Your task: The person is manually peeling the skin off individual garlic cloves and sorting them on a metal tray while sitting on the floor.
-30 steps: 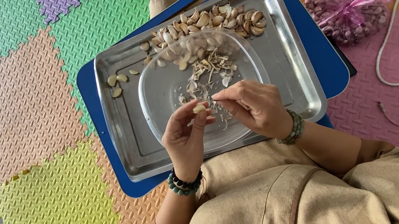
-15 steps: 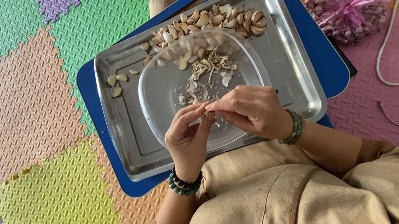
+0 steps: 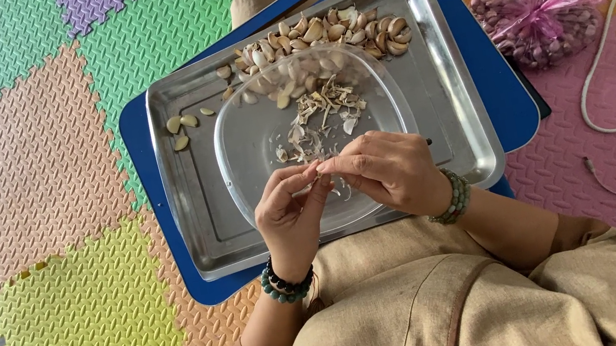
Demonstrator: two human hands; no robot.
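**Both hands pinched a garlic clove over the clear bowl**

The left hand [image 3: 292, 214] and right hand [image 3: 388, 171] met fingertip to fingertip above the near rim of the clear bowl [image 3: 237, 156]. Between them sat a garlic clove [image 3: 317, 168], almost wholly hidden; only a pale sliver showed where the thumbs and forefingers closed on it. Both hands were curled nearly shut, the other fingers folded loosely beneath.

By my judgement such a clove was light, small and firm, its papery skin thin and apt to tear, and a bared clove a little slippery. It was best pinched at its two ends, so that the skin could be worked off along its length.

Inside the bowl, just beyond the hands, lay a loose heap of dry skins [image 3: 319, 116] and scraps. The bowl stood within a steel tray [image 3: 445, 90]. Along the tray's far edge beyond the bowl a pile of cloves [image 3: 337, 28] was spread, and to the bowl's left three separate pieces [image 3: 182, 128] lay on bare metal. The tray rested on a blue board [image 3: 497, 93]. To the right of the bowl, well apart on the foam mats [image 3: 36, 162], was a pink mesh bag [image 3: 537, 10] knotted shut and full of garlic, with a white cord [image 3: 604, 83] beside it.
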